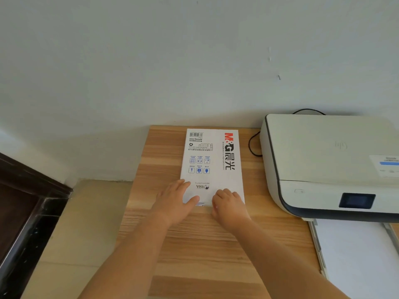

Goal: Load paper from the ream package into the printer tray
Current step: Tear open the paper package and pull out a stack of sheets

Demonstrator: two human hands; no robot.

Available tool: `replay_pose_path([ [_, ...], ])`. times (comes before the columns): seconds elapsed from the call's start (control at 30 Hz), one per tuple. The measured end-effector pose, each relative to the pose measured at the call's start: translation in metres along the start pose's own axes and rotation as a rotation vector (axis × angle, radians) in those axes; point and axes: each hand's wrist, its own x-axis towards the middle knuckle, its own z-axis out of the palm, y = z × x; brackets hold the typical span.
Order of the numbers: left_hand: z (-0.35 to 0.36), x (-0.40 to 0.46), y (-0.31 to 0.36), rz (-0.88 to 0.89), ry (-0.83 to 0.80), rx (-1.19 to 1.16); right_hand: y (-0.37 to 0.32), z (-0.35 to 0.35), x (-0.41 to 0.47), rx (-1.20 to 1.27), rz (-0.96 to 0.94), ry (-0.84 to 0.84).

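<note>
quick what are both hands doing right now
Left hand: open, fingers flat on the ream, thumb at its near end.
Right hand: fingers curled at the ream's near edge; grip cannot be told.

The right hand [228, 207] curls over the near end of the ream package [211, 160], hiding its fingertips and the wrapper's opening. At three o'clock the printer [323, 160] and its tray [354, 255] run off the frame edge. The package's small print is unreadable.
</note>
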Motion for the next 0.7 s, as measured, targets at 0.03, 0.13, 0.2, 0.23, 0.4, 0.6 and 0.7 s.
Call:
replay_pose_path([
  [0.03,0.001,0.000,0.000,0.003,0.002,0.006,0.000,0.003,-0.005,-0.020,-0.013,0.014],
  [0.13,0.004,-0.001,0.000,0.007,0.004,0.017,0.000,0.012,-0.017,-0.009,-0.035,0.071],
  [0.2,0.005,-0.002,-0.001,0.014,0.001,0.022,-0.003,0.017,-0.024,-0.001,-0.047,0.083],
  [0.23,0.006,-0.002,-0.002,0.019,-0.001,0.026,-0.005,0.019,-0.027,-0.009,-0.060,0.076],
  [0.4,0.009,-0.004,-0.005,0.038,-0.009,0.050,-0.010,0.043,-0.051,0.013,-0.009,0.044],
  [0.6,0.012,-0.007,-0.010,0.046,-0.007,0.083,-0.010,0.061,-0.070,0.023,0.000,0.053],
  [0.7,0.013,-0.005,-0.010,0.057,0.007,0.083,-0.010,0.061,-0.076,0.041,0.006,0.057],
])
